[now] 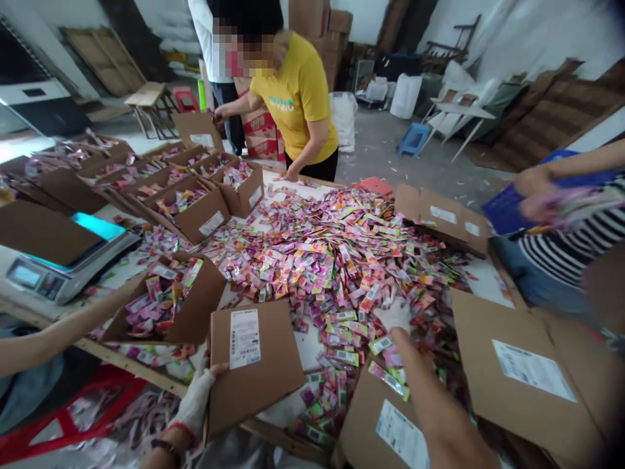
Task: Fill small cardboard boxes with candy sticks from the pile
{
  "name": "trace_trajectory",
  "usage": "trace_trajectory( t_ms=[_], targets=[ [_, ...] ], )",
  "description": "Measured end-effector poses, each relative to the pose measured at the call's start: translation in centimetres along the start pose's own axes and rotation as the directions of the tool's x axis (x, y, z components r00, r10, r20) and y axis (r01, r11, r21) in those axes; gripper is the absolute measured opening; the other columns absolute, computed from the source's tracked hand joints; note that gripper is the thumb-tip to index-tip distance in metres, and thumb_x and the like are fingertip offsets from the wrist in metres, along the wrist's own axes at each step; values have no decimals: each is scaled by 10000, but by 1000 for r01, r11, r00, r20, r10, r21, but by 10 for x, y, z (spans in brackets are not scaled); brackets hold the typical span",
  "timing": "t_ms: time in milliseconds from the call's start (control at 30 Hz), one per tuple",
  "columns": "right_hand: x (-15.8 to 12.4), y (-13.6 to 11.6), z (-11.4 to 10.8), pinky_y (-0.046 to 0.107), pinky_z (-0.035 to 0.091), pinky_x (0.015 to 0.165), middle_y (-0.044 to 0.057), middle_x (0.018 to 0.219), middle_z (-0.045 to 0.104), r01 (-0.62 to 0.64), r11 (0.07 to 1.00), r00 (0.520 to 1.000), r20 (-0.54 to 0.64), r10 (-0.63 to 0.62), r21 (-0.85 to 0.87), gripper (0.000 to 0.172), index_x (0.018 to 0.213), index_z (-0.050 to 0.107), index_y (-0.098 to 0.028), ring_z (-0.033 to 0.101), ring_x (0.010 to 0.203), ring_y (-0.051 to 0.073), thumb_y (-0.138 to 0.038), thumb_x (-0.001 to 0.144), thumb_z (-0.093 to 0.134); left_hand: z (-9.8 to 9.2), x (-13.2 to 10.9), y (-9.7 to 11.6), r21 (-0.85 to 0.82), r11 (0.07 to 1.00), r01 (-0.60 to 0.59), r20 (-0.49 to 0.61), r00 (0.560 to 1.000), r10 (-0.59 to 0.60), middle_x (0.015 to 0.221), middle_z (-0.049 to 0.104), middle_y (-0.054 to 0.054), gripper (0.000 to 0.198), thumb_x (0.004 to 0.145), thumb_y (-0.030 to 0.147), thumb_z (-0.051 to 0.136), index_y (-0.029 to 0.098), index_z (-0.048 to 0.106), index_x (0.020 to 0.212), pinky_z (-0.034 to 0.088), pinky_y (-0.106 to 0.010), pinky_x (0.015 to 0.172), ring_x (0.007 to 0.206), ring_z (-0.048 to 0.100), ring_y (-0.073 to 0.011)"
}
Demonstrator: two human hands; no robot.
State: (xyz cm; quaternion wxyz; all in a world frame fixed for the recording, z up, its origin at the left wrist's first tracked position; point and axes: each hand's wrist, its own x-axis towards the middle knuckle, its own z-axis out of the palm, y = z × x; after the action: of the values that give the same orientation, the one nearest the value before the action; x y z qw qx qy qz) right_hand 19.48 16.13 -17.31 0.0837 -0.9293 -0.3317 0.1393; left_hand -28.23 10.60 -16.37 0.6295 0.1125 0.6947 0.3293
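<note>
My left hand, in a white glove with bare fingertips, is closed on the left edge of a cardboard box. The box is tilted at the table's near edge, with a white label on its facing side. My right hand, also gloved, reaches into the large pile of small pink, purple and green packets. Its fingers are partly hidden among the packets and blurred, so their closure is unclear. Below my right forearm lies another labelled cardboard box, with a few packets on it.
At left, a person's arm reaches to an open box of packets, near a digital scale. Filled boxes line the far left. A person in yellow stands across; a person in stripes holds packets at right, near cardboard boxes.
</note>
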Motion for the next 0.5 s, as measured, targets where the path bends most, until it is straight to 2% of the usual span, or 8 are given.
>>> trace_trajectory(
  t_ms=[67, 167, 233, 267, 300, 367, 400, 500],
  targets=[
    [-26, -20, 31, 627, 330, 963, 311, 1413, 247, 34, 999, 999, 5, -34, -19, 865, 1369, 309, -53, 268, 1286, 495, -448, 674, 641, 7, 9, -14, 3, 998, 65, -17, 998, -65, 820, 718, -109, 479, 759, 333, 642, 132, 551, 1184, 559, -391, 624, 640, 679, -255],
    [-87, -45, 64, 467, 361, 1012, 222, 1381, 376, 320, 947, 936, 147, -321, 32, 701, 1280, 464, -118, 355, 1276, 383, -365, 656, 664, 18, 20, -24, -29, 991, 133, 17, 991, -132, 803, 717, -117, 467, 784, 351, 624, 109, 557, 1178, 566, -382, 629, 653, 687, -257],
    [-109, -52, 63, 342, 377, 1009, 98, 1338, 473, 502, 857, 827, 226, -515, 116, 609, 1247, 518, -218, 427, 1241, 274, -278, 654, 644, 21, 25, -25, -34, 983, 181, 49, 983, -180, 778, 714, -119, 472, 793, 350, 616, 95, 553, 1185, 566, -379, 609, 639, 685, -259],
    [-108, -51, 55, 320, 366, 1017, 68, 1312, 496, 547, 825, 793, 225, -566, 146, 565, 1242, 522, -240, 435, 1234, 243, -249, 682, 604, 19, 27, -24, -23, 981, 193, 60, 980, -191, 765, 712, -119, 470, 799, 342, 611, 90, 551, 1190, 565, -380, 595, 627, 682, -260],
    [-100, -46, 45, 330, 347, 1031, 71, 1292, 505, 548, 824, 803, 189, -566, 143, 522, 1239, 520, -233, 429, 1235, 238, -232, 719, 557, 17, 28, -22, -12, 982, 190, 67, 980, -188, 761, 713, -117, 462, 802, 326, 608, 90, 549, 1195, 564, -380, 588, 621, 681, -260],
    [-70, -33, 23, 423, 327, 1031, 163, 1224, 506, 426, 901, 899, 74, -432, 79, 424, 1210, 516, -142, 424, 1218, 297, -260, 805, 471, 12, 30, -19, -13, 991, 137, 72, 988, -135, 789, 718, -106, 437, 799, 269, 609, 105, 550, 1200, 570, -368, 608, 643, 686, -248],
    [-53, -26, 16, 456, 350, 998, 189, 1215, 498, 273, 962, 962, 11, -273, 17, 440, 1211, 506, -132, 438, 1194, 330, -326, 816, 494, 10, 30, -18, -21, 994, 103, 76, 992, -102, 813, 722, -99, 427, 793, 240, 613, 114, 553, 1197, 573, -358, 631, 665, 690, -239],
    [-30, -21, 24, 506, 422, 861, 264, 1196, 479, -81, 995, 997, -3, 81, -56, 610, 1277, 428, -91, 503, 1097, 396, -474, 813, 534, 12, 30, -18, -33, 998, 61, 80, 995, -58, 866, 725, -90, 403, 787, 201, 618, 126, 559, 1179, 577, -343, 673, 700, 696, -222]
  ],
)
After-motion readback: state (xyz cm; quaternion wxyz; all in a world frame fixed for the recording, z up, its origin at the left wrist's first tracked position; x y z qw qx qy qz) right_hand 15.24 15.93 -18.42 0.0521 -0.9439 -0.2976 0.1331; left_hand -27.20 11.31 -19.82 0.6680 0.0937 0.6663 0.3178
